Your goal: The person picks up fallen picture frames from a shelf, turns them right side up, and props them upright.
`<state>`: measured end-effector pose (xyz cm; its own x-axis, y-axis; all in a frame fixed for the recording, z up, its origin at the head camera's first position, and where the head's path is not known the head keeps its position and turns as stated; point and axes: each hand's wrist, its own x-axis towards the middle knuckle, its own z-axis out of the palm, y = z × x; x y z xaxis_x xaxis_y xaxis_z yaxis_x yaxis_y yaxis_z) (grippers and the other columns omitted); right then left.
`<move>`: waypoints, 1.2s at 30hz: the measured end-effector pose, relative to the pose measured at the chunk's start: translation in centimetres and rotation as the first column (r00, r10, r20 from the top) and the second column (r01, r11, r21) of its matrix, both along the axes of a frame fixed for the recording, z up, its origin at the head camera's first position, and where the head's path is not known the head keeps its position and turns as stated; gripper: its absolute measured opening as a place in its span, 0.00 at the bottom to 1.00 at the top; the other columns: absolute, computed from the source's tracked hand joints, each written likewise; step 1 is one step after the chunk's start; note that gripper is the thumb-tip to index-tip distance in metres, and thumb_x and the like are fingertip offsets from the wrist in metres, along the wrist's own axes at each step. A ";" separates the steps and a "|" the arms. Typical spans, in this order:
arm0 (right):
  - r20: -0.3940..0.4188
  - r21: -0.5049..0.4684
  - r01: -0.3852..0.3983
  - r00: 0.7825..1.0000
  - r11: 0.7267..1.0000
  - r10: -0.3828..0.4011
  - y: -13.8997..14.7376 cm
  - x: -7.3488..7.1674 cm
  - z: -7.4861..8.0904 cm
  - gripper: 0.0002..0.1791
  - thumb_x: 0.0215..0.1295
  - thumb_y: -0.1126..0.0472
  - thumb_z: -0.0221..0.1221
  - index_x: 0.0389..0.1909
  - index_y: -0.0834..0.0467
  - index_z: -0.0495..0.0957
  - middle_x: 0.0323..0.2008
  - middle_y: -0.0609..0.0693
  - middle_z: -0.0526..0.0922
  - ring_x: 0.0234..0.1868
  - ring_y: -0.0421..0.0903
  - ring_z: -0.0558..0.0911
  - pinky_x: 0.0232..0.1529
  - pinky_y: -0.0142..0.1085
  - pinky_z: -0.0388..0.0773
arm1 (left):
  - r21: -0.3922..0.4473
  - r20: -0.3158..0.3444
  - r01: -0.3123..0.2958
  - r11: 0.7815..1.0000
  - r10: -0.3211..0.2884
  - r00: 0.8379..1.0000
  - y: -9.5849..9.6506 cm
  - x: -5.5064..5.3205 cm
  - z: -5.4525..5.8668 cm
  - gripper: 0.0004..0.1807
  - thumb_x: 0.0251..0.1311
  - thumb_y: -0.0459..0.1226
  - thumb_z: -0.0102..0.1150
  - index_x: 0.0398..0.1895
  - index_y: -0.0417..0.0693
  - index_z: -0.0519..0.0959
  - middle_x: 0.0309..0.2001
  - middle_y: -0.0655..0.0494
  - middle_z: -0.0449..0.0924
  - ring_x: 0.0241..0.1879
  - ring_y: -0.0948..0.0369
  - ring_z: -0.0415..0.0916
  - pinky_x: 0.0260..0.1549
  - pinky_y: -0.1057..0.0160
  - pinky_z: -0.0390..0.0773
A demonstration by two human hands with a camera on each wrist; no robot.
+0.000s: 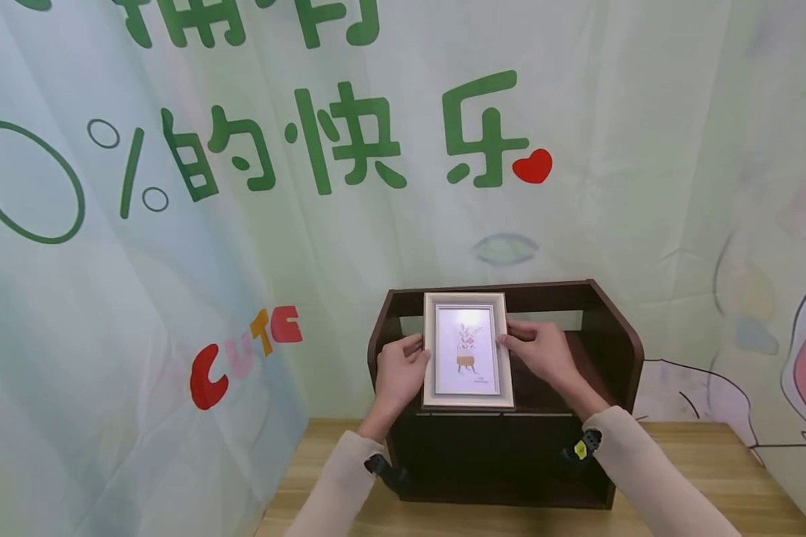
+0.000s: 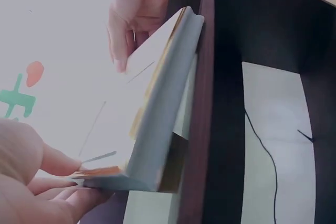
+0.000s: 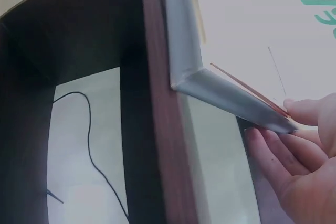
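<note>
A pale picture frame [image 1: 466, 399] with a drawing of a potted plant on a stand leans back on the upper shelf of a dark brown shelf unit [image 1: 504, 455]. My left hand [image 1: 401, 371] pinches its left side, thumb in front and fingers behind. On the opposite side my right hand [image 1: 542, 352] pinches the edge the same way. In the left wrist view the picture frame [image 2: 165, 103] tilts, its lower edge by the shelf board. The right wrist view shows the frame's corner [image 3: 184, 72] at that board, with my right hand's fingers [image 3: 278, 156] under the side.
The shelf unit stands on a wood-grain table [image 1: 698, 462] and has raised side panels [image 1: 607, 335]. Behind it hangs a printed cloth backdrop [image 1: 376, 246] with green characters and a red heart [image 1: 533, 166]. The unit's lower compartment is open at the front and back.
</note>
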<state>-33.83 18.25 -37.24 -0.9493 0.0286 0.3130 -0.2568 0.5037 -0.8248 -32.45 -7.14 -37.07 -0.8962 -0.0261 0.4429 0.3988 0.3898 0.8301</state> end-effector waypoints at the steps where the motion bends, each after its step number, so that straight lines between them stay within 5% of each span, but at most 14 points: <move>1: -0.004 -0.015 0.000 1.000 1.000 0.000 0.0 0.1 0.1 0.27 0.72 0.56 0.67 0.69 0.60 0.78 0.61 0.63 0.85 0.54 0.57 0.90 0.44 0.38 0.90 | 0.005 -0.004 0.002 1.000 -0.002 1.000 0.0 0.0 0.2 0.20 0.69 0.28 0.63 0.62 0.30 0.81 0.57 0.34 0.86 0.56 0.44 0.87 0.54 0.51 0.87; 6: -0.032 -0.087 -0.008 0.999 0.996 0.005 -0.1 0.2 0.9 0.30 0.71 0.57 0.68 0.71 0.62 0.76 0.61 0.62 0.85 0.57 0.58 0.88 0.40 0.28 0.84 | 0.034 -0.027 -0.013 0.999 0.014 1.000 0.2 -0.3 0.8 0.19 0.68 0.27 0.63 0.61 0.32 0.83 0.56 0.35 0.87 0.56 0.46 0.87 0.54 0.52 0.87; 12: -0.066 -0.137 0.001 0.998 0.991 -0.010 0.0 0.4 1.5 0.30 0.69 0.57 0.70 0.69 0.60 0.78 0.60 0.61 0.85 0.58 0.57 0.88 0.49 0.36 0.88 | 0.068 -0.065 -0.049 0.996 0.053 0.996 0.7 -0.4 1.2 0.16 0.66 0.26 0.65 0.57 0.34 0.84 0.54 0.35 0.88 0.56 0.45 0.88 0.54 0.53 0.87; 18: -0.118 -0.139 0.024 0.992 0.990 -0.041 0.2 0.5 1.9 0.28 0.67 0.56 0.72 0.66 0.59 0.81 0.57 0.61 0.88 0.58 0.57 0.89 0.45 0.29 0.87 | 0.090 -0.123 -0.068 0.994 0.079 0.989 1.1 -1.0 1.1 0.14 0.65 0.24 0.65 0.53 0.34 0.85 0.51 0.36 0.89 0.54 0.46 0.88 0.53 0.54 0.88; 28: -0.185 -0.136 0.023 0.982 0.990 -0.049 -0.1 0.8 1.4 0.28 0.66 0.57 0.72 0.66 0.59 0.80 0.59 0.61 0.87 0.58 0.59 0.88 0.55 0.52 0.87 | 0.094 -0.169 -0.086 0.992 0.101 0.980 1.2 -1.4 0.3 0.15 0.65 0.25 0.67 0.55 0.37 0.85 0.52 0.38 0.89 0.54 0.48 0.89 0.52 0.54 0.88; 36: -0.221 -0.134 0.013 0.974 0.991 -0.042 -0.1 1.0 1.2 0.27 0.65 0.56 0.73 0.64 0.58 0.81 0.58 0.60 0.88 0.57 0.57 0.89 0.47 0.33 0.88 | 0.108 -0.187 -0.072 0.991 0.092 0.978 1.0 -1.5 -0.1 0.16 0.65 0.24 0.66 0.56 0.36 0.84 0.53 0.36 0.88 0.55 0.47 0.88 0.52 0.53 0.88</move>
<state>-32.83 18.13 -36.05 -0.8544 0.1083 0.5082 -0.4290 0.4048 -0.8075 -33.96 -6.10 -37.17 -0.7882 -0.1491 0.5971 0.5239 0.3465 0.7781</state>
